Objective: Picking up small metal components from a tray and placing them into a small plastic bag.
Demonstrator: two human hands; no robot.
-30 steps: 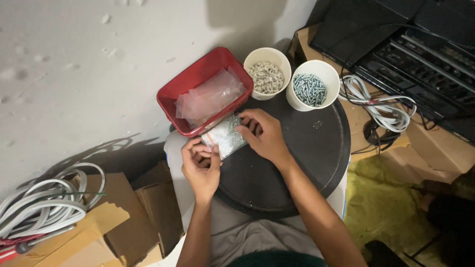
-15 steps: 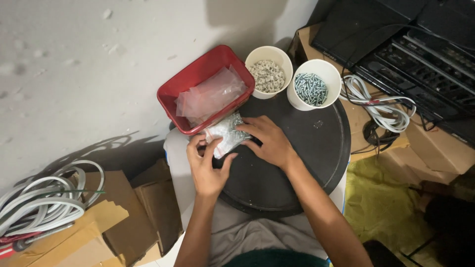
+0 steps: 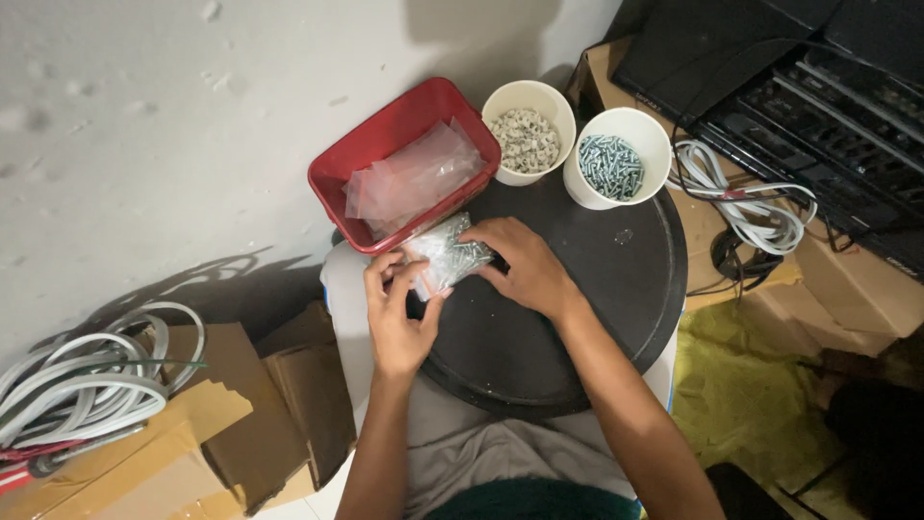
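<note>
A small clear plastic bag of screws [image 3: 447, 253] lies at the left edge of a round black tray [image 3: 597, 308]. My left hand [image 3: 397, 313] pinches the bag's near end, and my right hand [image 3: 523, 265] presses on its right side. Just beyond the bag stands a red plastic tub [image 3: 402, 125] with empty clear bags inside. Two white paper cups stand at the tray's far edge: one [image 3: 529, 130] holds pale small parts, the other [image 3: 616, 159] holds metal screws.
Coiled white cables [image 3: 67, 385] and cardboard boxes [image 3: 192, 443] lie at the lower left. Black electronic units [image 3: 808, 87] and a bundled white cable [image 3: 751, 202] sit on cardboard at the right. Yellow plastic sheeting [image 3: 741, 404] covers the floor at the lower right.
Both hands have shifted slightly on the bag of screws; the left fingers have moved up along its near end, and the bag has turned a little.
</note>
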